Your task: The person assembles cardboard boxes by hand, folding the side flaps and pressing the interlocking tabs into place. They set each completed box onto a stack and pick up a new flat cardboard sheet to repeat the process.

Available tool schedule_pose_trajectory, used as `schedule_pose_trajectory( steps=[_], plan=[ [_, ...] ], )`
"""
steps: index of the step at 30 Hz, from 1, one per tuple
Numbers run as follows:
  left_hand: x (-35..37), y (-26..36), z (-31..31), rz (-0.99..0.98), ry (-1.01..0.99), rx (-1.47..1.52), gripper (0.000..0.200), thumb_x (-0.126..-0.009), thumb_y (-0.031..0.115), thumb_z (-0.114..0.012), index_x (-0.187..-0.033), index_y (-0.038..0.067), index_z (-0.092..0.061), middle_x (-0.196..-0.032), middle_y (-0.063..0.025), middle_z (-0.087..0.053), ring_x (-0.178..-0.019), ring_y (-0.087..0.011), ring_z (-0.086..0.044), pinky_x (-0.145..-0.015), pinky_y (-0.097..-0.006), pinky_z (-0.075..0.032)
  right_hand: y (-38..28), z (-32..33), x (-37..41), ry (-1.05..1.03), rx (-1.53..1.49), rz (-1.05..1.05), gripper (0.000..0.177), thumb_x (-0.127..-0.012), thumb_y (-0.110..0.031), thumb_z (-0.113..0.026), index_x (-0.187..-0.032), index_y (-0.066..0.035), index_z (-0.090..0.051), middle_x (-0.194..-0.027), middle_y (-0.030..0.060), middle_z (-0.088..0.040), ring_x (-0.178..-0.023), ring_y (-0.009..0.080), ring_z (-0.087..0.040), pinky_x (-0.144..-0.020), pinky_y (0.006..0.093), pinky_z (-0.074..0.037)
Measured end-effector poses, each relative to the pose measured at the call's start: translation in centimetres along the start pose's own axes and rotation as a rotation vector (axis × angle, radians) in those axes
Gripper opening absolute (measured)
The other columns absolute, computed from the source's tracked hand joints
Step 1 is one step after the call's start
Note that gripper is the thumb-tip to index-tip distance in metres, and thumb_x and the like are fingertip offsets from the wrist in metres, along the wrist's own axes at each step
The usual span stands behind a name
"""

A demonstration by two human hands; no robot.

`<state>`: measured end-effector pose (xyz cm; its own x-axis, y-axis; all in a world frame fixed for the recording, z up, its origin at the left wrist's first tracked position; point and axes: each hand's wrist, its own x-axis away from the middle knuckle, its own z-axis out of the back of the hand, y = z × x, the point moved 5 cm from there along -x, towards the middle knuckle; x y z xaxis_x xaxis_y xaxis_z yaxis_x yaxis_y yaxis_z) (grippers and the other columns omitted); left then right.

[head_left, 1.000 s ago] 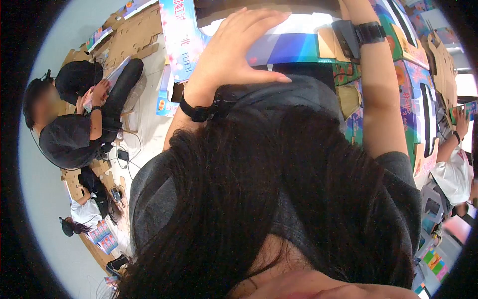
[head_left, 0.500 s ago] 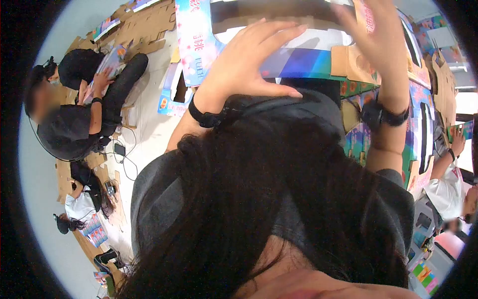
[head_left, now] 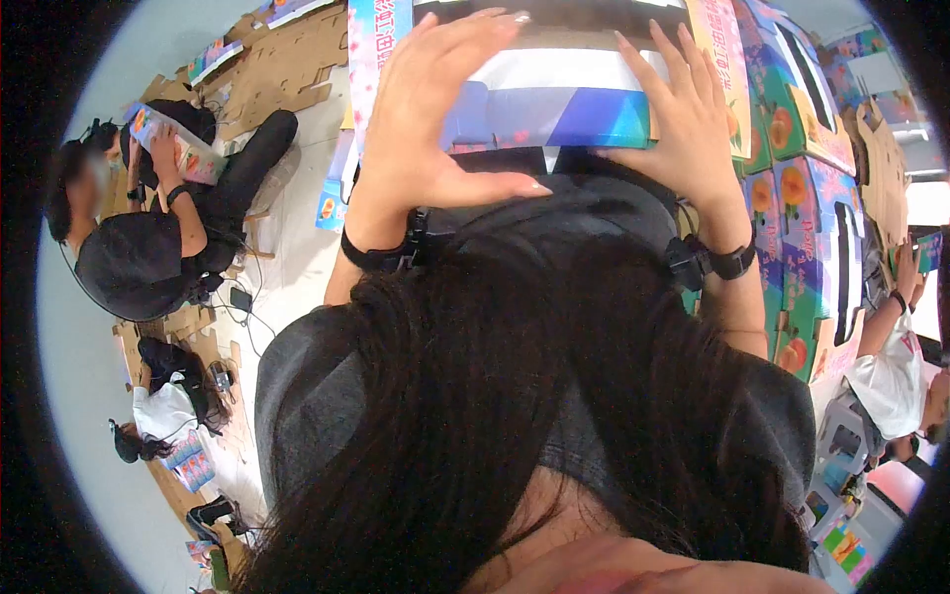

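Observation:
A printed carton with a peach-blossom side panel (head_left: 368, 74) stands against my front, its dark opening toward the top of the view. Along its near edge runs a blue and purple flap (head_left: 554, 119) with a white strip above it. My left hand (head_left: 421, 124) spreads over the left end of this edge, fingers stretched over the top and thumb lying toward the middle. At the right end, my right hand (head_left: 688, 129) is open too, fingers apart over the corner by the orange printed panel (head_left: 720, 49), thumb pointing inward. Both wrists wear black bands.
Stacked printed cartons (head_left: 792, 238) stand close on my right. Flattened brown cardboard (head_left: 282, 69) lies at the upper left. A seated person (head_left: 139, 252) on the left holds a printed carton (head_left: 178, 148); another person (head_left: 891, 376) works at the far right.
My right hand has come down and left onto the carton's near right corner, where a brown flap stuck out before. My left hand has shifted left. The person on the left has turned their carton.

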<state>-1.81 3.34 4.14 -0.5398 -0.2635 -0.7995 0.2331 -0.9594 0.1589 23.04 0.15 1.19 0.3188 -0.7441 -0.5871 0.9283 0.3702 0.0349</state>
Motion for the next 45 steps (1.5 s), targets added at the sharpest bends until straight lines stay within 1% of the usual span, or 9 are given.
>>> schedule_pose_trajectory(
  steps=[6, 12, 13, 19, 32, 35, 39, 42, 45],
  plan=[
    [1.7, -1.2, 1.3, 0.189, -0.031, -0.014, 0.106, -0.066, 0.056, -0.088, -0.147, 0.003, -0.046, -0.144, -0.0206, -0.055, -0.136, -0.0382, -0.051, -0.115, -0.0479, -0.034, -0.1, 0.1, 0.2, -0.020, 0.015, -0.014, 0.105, -0.061, -0.059, -0.085, -0.152, -0.024, -0.046, -0.146, 0.0166, -0.050, -0.141, 0.0384, -0.041, -0.121, 0.0549, -0.022],
    [1.6, 0.3, -2.8, 0.225, -0.298, 0.024, 0.102, -0.065, 0.055, -0.088, -0.147, 0.010, -0.050, -0.151, -0.0128, -0.050, -0.148, -0.0383, -0.035, -0.122, -0.0579, -0.016, -0.3, 0.1, 0.4, -0.024, 0.007, -0.026, 0.106, -0.060, -0.057, -0.086, -0.152, -0.024, -0.046, -0.139, 0.0139, -0.053, -0.130, 0.0346, -0.049, -0.120, 0.0546, -0.024],
    [1.7, 0.5, -3.5, 0.257, -0.325, 0.014, 0.104, -0.065, 0.063, -0.084, -0.150, 0.015, -0.048, -0.156, -0.0116, -0.045, -0.152, -0.0373, -0.028, -0.122, -0.0628, -0.010, -0.3, 0.2, 0.4, -0.020, 0.013, -0.022, 0.106, -0.060, -0.057, -0.086, -0.152, -0.024, -0.046, -0.139, 0.0136, -0.053, -0.130, 0.0345, -0.050, -0.120, 0.0545, -0.025],
    [1.8, 1.0, -5.7, 0.231, -0.330, -0.250, 0.112, -0.063, 0.079, -0.074, -0.154, 0.023, -0.044, -0.163, -0.0114, -0.033, -0.155, -0.0365, -0.019, -0.123, -0.0623, -0.008, -0.4, 0.1, 0.6, 0.003, 0.026, -0.030, 0.106, -0.060, -0.057, -0.086, -0.152, -0.024, -0.046, -0.139, 0.0133, -0.053, -0.128, 0.0343, -0.050, -0.120, 0.0542, -0.026],
    [1.7, 1.0, -6.4, 0.227, -0.366, -0.260, 0.110, -0.063, 0.078, -0.074, -0.153, 0.023, -0.045, -0.163, -0.0154, -0.031, -0.150, -0.0394, -0.028, -0.120, -0.0593, -0.021, -1.0, 0.0, 0.9, 0.007, 0.074, -0.062, 0.104, -0.058, -0.055, -0.087, -0.149, -0.020, -0.049, -0.134, 0.0149, -0.054, -0.127, 0.0346, -0.051, -0.119, 0.0568, -0.025],
    [1.8, 1.2, -5.9, 0.212, -0.344, -0.183, 0.112, -0.063, 0.075, -0.077, -0.153, 0.016, -0.045, -0.159, -0.0161, -0.038, -0.149, -0.0402, -0.031, -0.121, -0.0577, -0.022, -1.1, 0.2, 1.0, 0.003, 0.073, -0.069, 0.103, -0.058, -0.055, -0.087, -0.148, -0.020, -0.050, -0.134, 0.0155, -0.054, -0.127, 0.0347, -0.051, -0.119, 0.0566, -0.026],
    [1.2, 0.8, -2.6, 0.229, -0.173, 0.399, 0.090, -0.067, 0.047, -0.087, -0.142, 0.008, -0.054, -0.148, -0.0162, -0.053, -0.146, -0.0403, -0.038, -0.119, -0.0549, -0.026, -1.0, 0.6, 0.8, 0.000, 0.048, -0.088, 0.104, -0.057, -0.056, -0.087, -0.148, -0.019, -0.050, -0.134, 0.0159, -0.054, -0.126, 0.0346, -0.051, -0.119, 0.0564, -0.027],
    [1.4, 0.4, 0.3, 0.204, -0.002, 0.292, 0.080, -0.070, 0.038, -0.087, -0.138, 0.007, -0.059, -0.144, -0.0154, -0.058, -0.143, -0.0392, -0.045, -0.117, -0.0525, -0.031, -0.7, 0.4, 0.9, 0.009, 0.056, -0.103, 0.105, -0.056, -0.057, -0.087, -0.147, -0.019, -0.051, -0.134, 0.0160, -0.054, -0.126, 0.0341, -0.051, -0.119, 0.0560, -0.026],
    [1.6, 0.0, 1.7, 0.180, -0.052, 0.180, 0.068, -0.073, 0.033, -0.084, -0.132, 0.007, -0.063, -0.139, -0.0149, -0.062, -0.139, -0.0391, -0.050, -0.116, -0.0514, -0.034, -0.8, 0.4, 1.0, 0.018, 0.069, -0.114, 0.105, -0.057, -0.057, -0.086, -0.147, -0.019, -0.051, -0.133, 0.0163, -0.055, -0.127, 0.0339, -0.051, -0.119, 0.0555, -0.025]
  ],
)
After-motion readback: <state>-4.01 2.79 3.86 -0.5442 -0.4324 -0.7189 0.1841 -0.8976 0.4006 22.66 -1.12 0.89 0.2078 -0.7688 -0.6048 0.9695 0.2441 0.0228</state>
